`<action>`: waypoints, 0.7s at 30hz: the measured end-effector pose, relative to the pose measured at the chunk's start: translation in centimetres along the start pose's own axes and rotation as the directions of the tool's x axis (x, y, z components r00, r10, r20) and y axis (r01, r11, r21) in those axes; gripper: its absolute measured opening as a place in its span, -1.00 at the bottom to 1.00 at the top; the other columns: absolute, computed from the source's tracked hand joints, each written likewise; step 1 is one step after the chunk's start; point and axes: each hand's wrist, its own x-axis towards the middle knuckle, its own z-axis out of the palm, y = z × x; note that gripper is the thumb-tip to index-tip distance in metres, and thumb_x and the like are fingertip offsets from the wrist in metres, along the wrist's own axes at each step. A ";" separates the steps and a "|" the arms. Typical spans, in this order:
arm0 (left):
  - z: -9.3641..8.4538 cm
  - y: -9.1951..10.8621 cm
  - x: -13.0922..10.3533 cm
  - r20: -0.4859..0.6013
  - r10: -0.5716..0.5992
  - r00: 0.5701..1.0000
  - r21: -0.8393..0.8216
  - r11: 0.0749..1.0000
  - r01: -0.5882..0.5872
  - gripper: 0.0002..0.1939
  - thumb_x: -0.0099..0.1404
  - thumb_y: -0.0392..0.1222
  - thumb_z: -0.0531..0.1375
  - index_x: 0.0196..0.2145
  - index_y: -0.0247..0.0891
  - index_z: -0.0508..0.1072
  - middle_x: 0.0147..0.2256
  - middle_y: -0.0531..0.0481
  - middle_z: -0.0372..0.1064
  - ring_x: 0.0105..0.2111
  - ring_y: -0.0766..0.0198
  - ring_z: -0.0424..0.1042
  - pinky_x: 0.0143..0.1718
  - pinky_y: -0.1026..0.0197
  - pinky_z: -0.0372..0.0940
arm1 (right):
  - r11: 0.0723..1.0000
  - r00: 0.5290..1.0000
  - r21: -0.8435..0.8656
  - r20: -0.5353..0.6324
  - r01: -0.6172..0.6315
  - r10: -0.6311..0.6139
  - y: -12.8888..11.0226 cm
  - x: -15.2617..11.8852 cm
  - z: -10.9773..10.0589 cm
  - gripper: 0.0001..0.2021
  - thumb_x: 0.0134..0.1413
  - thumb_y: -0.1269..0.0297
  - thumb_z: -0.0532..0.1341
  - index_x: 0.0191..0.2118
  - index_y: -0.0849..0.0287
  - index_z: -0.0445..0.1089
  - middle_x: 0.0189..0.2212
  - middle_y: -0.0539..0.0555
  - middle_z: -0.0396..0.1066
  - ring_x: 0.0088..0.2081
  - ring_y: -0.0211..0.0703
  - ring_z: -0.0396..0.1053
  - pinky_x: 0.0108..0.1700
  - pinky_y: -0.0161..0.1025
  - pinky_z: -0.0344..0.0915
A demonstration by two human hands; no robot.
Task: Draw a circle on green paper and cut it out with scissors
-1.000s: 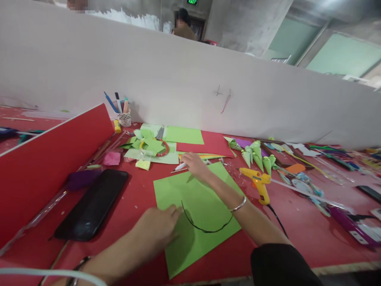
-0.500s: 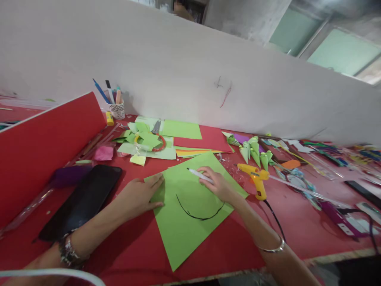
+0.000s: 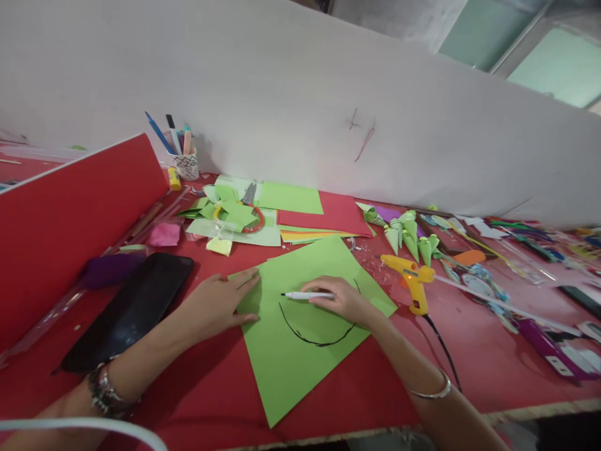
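Green paper (image 3: 291, 376) is marked with a curved black line (image 3: 319, 344) at a red worktable (image 3: 201, 394), where the drawing of an outline appears to be in hand. A white marker (image 3: 298, 295) is pinched between the closed fingertips of the right hand (image 3: 340, 299), its dark tip pointed left, just above the line's left end; whether the paper is touched by it cannot be told. The sheet's left corner is pressed by the left hand (image 3: 220, 300), whose fingers are extended, with the thumb held apart and nothing gripped.

For the outline to be closed, the tip would seem to need setting at that left end and guiding across the top, with the sheet kept steady. The square-cornered sheet is laid flat and askew near the table's front edge, its bowl-shaped line slightly uneven, partly hidden at right by the drawing hand.
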 end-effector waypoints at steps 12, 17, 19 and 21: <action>0.1 -0.1 0.0 -0.016 0.018 1.000 -0.025 1.000 -0.018 -0.33 0.17 0.12 0.05 0.17 -0.25 0.06 0.19 -0.03 -0.04 -0.08 0.05 0.33 -0.07 0.08 0.17 | 0.998 0.999 0.043 0.020 0.040 -0.041 0.5 0.1 0.2 -0.76 0.08 0.21 0.14 -0.17 0.13 0.45 -0.44 0.04 0.39 -0.50 -0.30 0.24 -0.48 -0.36 0.12; 0.2 -0.1 0.0 -0.025 0.020 1.000 -0.029 0.999 -0.020 -0.33 0.17 0.12 0.05 0.16 -0.25 0.08 0.19 -0.04 -0.02 -0.08 0.04 0.34 -0.08 0.08 0.17 | 1.000 1.000 0.029 0.025 0.013 -0.014 0.4 0.3 0.4 -0.75 0.10 0.19 0.11 -0.18 0.14 0.44 -0.40 0.06 0.40 -0.50 -0.29 0.25 -0.47 -0.35 0.14; 0.2 -0.1 0.0 -0.025 0.022 0.999 -0.033 0.999 -0.023 -0.33 0.17 0.11 0.04 0.16 -0.26 0.08 0.19 -0.05 -0.01 -0.09 0.05 0.34 -0.08 0.08 0.17 | 0.999 1.000 0.036 0.009 0.012 -0.012 0.4 0.4 0.5 -0.76 0.10 0.20 0.12 -0.18 0.14 0.44 -0.36 0.07 0.41 -0.45 -0.27 0.29 -0.43 -0.34 0.17; 0.2 -0.1 0.0 -0.022 0.024 0.999 -0.029 0.999 -0.025 -0.33 0.18 0.12 0.04 0.16 -0.27 0.07 0.19 -0.05 -0.02 -0.10 0.05 0.34 -0.08 0.08 0.17 | 0.999 1.000 0.033 -0.013 0.009 -0.008 0.4 0.5 0.7 -0.77 0.10 0.21 0.12 -0.19 0.15 0.44 -0.35 0.07 0.42 -0.43 -0.26 0.30 -0.40 -0.34 0.18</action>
